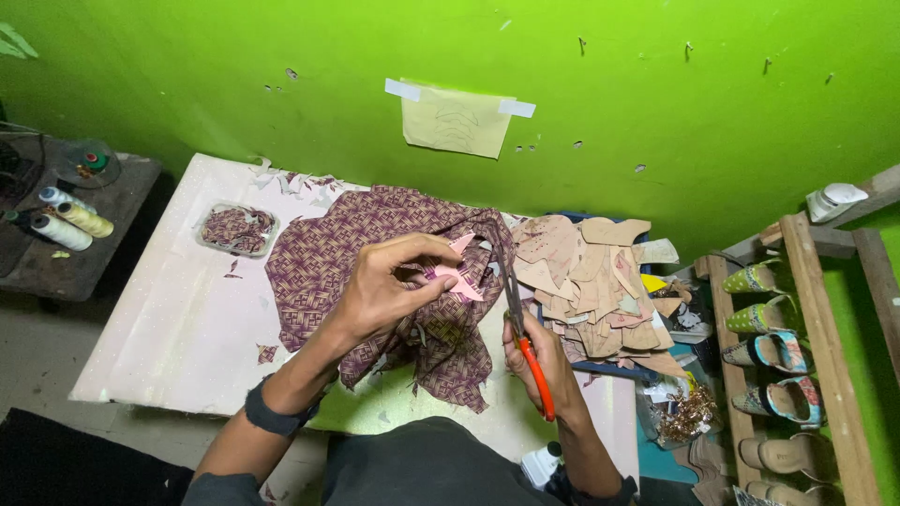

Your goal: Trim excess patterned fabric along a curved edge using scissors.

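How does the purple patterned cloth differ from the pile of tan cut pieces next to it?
The purple cloth is one large crumpled sheet with a woven-look print; the tan pieces are many small plain shapes stacked in a heap. The cloth sits under the left hand, which pinches it with a pink pattern; the tan pieces lie untouched. Both rest on the white table.

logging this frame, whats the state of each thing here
left hand: pinching a pink cut piece against the fabric
right hand: gripping orange-handled scissors, blades up
purple patterned fabric: crumpled, partly cut
tan cut pieces: piled loosely
paper pattern: taped to wall
shoes: lined on rack
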